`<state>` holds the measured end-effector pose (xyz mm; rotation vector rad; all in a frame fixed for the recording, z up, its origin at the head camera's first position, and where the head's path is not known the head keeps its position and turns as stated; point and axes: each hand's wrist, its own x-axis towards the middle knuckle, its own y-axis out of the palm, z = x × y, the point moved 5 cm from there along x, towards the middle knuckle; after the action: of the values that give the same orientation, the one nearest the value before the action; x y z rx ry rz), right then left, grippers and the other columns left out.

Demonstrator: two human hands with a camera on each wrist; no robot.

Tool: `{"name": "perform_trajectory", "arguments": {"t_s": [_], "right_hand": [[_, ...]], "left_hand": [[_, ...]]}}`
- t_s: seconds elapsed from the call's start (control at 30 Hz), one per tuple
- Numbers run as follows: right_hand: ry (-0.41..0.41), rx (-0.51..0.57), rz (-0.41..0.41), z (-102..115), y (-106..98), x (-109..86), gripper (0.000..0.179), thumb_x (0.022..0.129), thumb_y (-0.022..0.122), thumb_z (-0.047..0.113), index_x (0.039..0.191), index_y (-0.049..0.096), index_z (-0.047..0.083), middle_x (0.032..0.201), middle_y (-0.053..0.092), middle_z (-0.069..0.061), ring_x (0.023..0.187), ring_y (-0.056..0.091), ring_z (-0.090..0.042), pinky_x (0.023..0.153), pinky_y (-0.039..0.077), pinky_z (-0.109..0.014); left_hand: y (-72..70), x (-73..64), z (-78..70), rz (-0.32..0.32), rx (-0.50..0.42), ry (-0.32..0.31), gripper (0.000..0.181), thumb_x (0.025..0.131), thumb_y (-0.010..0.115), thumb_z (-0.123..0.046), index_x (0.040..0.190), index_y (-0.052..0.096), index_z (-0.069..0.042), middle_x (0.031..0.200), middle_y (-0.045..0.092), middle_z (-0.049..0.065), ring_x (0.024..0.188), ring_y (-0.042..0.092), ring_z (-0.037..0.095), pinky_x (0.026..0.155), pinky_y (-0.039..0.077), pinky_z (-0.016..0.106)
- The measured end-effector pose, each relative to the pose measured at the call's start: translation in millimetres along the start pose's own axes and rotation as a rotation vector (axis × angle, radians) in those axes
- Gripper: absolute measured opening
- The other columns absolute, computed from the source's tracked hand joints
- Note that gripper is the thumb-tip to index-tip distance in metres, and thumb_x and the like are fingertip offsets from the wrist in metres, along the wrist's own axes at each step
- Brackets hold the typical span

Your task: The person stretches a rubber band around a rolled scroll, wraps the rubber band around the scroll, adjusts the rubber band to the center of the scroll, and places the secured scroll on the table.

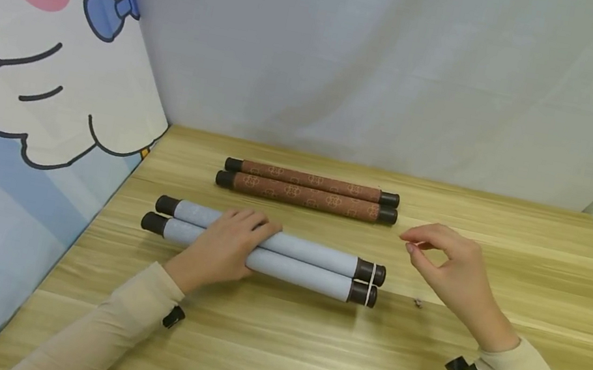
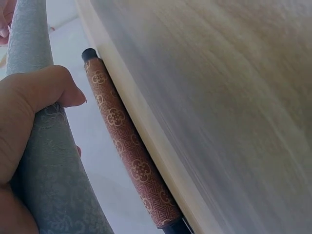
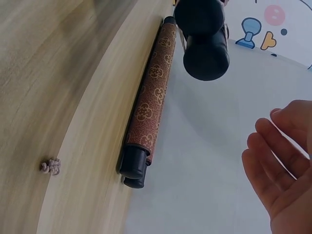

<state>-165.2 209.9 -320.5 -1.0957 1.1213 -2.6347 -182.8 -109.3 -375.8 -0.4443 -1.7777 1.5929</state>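
A light-blue hanging scroll (image 1: 305, 272), rolled from both ends into two parallel rolls with dark knobs, lies across the middle of the table. My left hand (image 1: 227, 242) grips it left of its middle, thumb and fingers round the rolls; the left wrist view shows the thumb bent over the patterned blue roll (image 2: 58, 165). A thin white band (image 1: 371, 284) loops round its two right-hand knobs. Off to the right my right hand (image 1: 453, 259) is raised, fingers loosely bent, holding nothing visible. Behind lies a brown scroll (image 1: 306, 197) with gold flower patterns, likewise in two rolls.
A small knotted cord piece (image 1: 418, 303) rests on the wooden table (image 1: 267, 352), right of the blue scroll. Pale cloth (image 1: 388, 69) hangs at the back, and a cartoon-printed sheet (image 1: 70, 85) stands at the left.
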Motion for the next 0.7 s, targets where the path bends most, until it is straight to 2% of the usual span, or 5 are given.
{"name": "perform_trajectory", "arguments": {"t_s": [0.37, 0.47, 0.6, 0.7], "right_hand": [[-0.029, 0.006, 0.035, -1.2, 6.4, -1.6, 0.031, 0.081, 0.072, -0.006, 0.100, 0.075, 0.018, 0.098, 0.075, 0.000, 0.087, 0.063, -0.008, 0.070, 0.045, -0.010], [-0.027, 0.002, 0.041, -2.0, 7.5, -2.1, 0.031, 0.080, 0.073, -0.006, 0.100, 0.075, 0.017, 0.098, 0.075, 0.000, 0.089, 0.064, -0.006, 0.073, 0.046, -0.011], [-0.040, -0.016, 0.069, -1.6, 9.9, -2.2, 0.033, 0.077, 0.075, -0.008, 0.100, 0.075, 0.016, 0.100, 0.075, 0.000, 0.094, 0.063, -0.003, 0.079, 0.046, -0.010], [-0.099, -0.024, 0.107, 0.5, 13.7, -1.9, 0.035, 0.075, 0.077, -0.006, 0.102, 0.075, 0.017, 0.103, 0.074, 0.000, 0.099, 0.064, -0.009, 0.089, 0.045, -0.009]], "left_hand": [[4.1, -3.3, 0.6, -0.014, -0.002, 0.005, 0.087, 0.057, 0.095, -0.029, 0.133, 0.056, -0.016, 0.113, 0.062, 0.002, 0.105, 0.059, 0.022, 0.093, 0.051, 0.044], [3.5, -4.0, 0.7, -0.016, -0.002, 0.002, 0.087, 0.057, 0.095, -0.029, 0.133, 0.055, -0.015, 0.113, 0.062, 0.002, 0.105, 0.059, 0.022, 0.092, 0.050, 0.044], [3.3, -3.3, 0.7, -0.011, -0.003, -0.002, 0.087, 0.057, 0.095, -0.028, 0.133, 0.056, -0.016, 0.114, 0.062, 0.002, 0.105, 0.059, 0.022, 0.092, 0.051, 0.043], [3.3, -2.2, 0.6, -0.006, -0.003, -0.002, 0.086, 0.057, 0.095, -0.028, 0.133, 0.056, -0.016, 0.113, 0.062, 0.002, 0.105, 0.059, 0.022, 0.092, 0.051, 0.044]]}}
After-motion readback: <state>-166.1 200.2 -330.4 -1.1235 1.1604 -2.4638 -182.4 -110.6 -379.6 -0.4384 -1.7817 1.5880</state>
